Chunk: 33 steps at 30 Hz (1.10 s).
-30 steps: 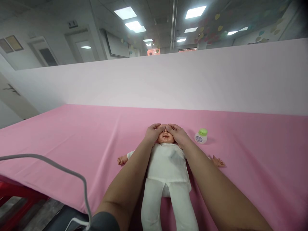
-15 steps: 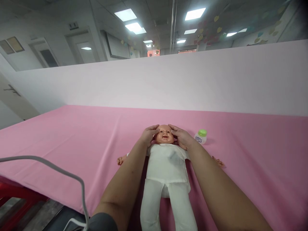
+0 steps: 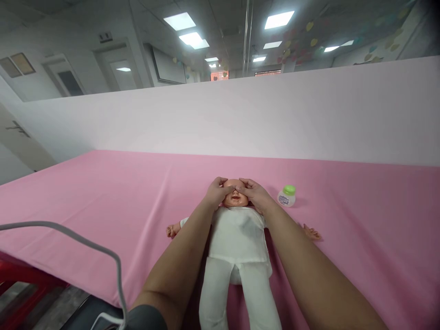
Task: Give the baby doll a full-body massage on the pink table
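Note:
A baby doll (image 3: 238, 236) in white cloth clothes lies on its back, head away from me and arms spread. My left hand (image 3: 218, 191) cups one side of its head, fingers around the temple. On the opposite side, my right hand (image 3: 254, 192) holds the head the same way. Both thumbs lie across the doll's eyes and almost meet over its nose, hiding the eyes. The mouth and chin show below them. A small clear jar with a green lid (image 3: 287, 195) stands to the right of my right hand, apart from it.
Pink cloth (image 3: 113, 192) covers the table, with a low white wall (image 3: 220, 121) behind it. A grey cable (image 3: 85, 245) loops in from the left. At the lower left are a red stool (image 3: 27, 279) and a dark surface (image 3: 91, 314).
Both thumbs have moved inward from the sides of the doll's face to its middle, over the eyes. The jar has stayed in place.

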Each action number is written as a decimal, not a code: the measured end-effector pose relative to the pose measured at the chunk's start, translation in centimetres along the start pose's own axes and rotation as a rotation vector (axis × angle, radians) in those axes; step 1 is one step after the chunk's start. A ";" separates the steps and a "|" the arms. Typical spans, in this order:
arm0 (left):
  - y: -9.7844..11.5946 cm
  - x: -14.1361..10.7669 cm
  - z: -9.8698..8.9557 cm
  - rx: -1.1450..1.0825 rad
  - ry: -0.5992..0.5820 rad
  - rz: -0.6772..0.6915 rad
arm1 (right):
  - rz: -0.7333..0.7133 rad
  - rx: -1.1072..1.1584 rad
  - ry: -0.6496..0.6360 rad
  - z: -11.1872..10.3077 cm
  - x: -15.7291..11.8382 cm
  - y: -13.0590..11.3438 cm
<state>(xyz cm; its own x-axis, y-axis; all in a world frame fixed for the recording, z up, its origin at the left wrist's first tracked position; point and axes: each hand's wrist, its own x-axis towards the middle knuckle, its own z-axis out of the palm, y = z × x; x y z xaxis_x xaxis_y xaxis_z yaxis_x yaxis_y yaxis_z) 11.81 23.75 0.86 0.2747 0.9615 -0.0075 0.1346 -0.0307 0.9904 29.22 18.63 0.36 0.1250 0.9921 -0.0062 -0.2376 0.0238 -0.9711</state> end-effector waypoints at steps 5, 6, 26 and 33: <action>-0.2 0.1 0.2 -0.068 0.014 0.021 | -0.045 -0.041 0.080 0.2 0.9 1.0; -0.3 0.2 0.2 -0.074 0.017 0.024 | -0.053 -0.049 0.086 0.2 1.0 1.1; -0.3 -0.3 -1.3 -0.372 -0.148 -0.025 | 0.151 0.071 -0.070 -1.4 -0.6 -0.4; 0.0 -0.2 -1.1 -0.094 -0.083 0.037 | 0.070 0.036 -0.025 -0.4 -0.6 -0.5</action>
<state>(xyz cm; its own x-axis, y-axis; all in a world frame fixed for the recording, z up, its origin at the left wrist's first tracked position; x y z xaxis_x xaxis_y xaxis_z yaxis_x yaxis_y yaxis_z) 10.68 23.86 1.03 0.3560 0.9342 0.0217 0.0344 -0.0363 0.9987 29.69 17.97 0.73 0.0826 0.9943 -0.0668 -0.2797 -0.0412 -0.9592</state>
